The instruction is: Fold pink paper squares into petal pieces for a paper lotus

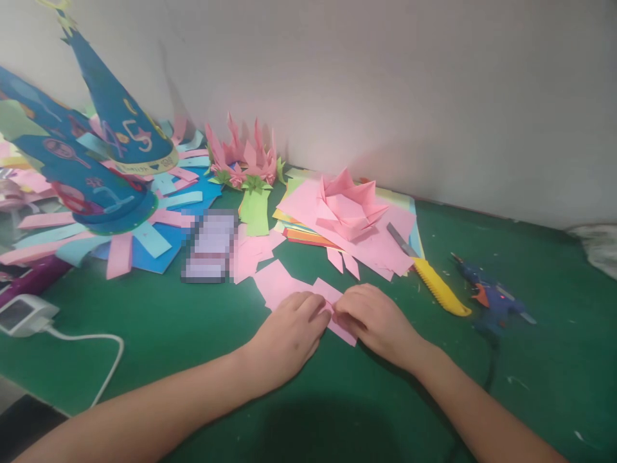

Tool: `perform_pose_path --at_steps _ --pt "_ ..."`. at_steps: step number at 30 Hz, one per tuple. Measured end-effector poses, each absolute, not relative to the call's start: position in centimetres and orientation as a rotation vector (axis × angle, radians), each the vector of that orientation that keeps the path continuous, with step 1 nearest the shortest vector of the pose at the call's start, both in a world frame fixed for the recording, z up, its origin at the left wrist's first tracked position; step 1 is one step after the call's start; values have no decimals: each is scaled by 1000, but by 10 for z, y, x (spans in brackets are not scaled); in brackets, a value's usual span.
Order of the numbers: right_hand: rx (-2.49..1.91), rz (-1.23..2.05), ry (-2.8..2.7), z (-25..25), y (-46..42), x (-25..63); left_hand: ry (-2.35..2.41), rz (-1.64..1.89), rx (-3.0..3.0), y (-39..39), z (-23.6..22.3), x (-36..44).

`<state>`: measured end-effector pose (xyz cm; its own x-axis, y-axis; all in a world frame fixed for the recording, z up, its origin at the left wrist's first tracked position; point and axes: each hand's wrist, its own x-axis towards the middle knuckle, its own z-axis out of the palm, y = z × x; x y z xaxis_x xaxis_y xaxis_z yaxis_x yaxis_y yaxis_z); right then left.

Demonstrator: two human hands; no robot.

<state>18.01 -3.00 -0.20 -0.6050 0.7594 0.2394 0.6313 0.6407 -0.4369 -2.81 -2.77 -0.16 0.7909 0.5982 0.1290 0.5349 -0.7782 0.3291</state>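
Observation:
My left hand (pixel 296 328) and my right hand (pixel 373 318) meet at a piece of pink paper (pixel 343 326) on the green table. The fingers of both hands are closed, pinching the paper near its middle, and partly hide it. More pink paper (pixel 277 283) lies just behind my left hand. Beyond that, a folded pink paper flower (pixel 349 206) rests on a stack of coloured paper (pixel 308 233). A yellow utility knife (pixel 438 286), blade out, leans its tip over the stack's right side.
A blue glue gun (pixel 496 299) lies at the right, its cord running toward me. Blue decorated paper cones (pixel 116 109) and a pink paper crown (pixel 245 157) stand at the back left. A blurred-out phone (pixel 211 247) lies nearer, and a white charger (pixel 29 315) with cable sits far left.

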Motion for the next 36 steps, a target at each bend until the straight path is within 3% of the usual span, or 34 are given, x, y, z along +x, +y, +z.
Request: perform_pose_path --at_steps 36 --pt "-1076 716 -2399 2 -23 184 847 340 2700 -23 -1 -28"
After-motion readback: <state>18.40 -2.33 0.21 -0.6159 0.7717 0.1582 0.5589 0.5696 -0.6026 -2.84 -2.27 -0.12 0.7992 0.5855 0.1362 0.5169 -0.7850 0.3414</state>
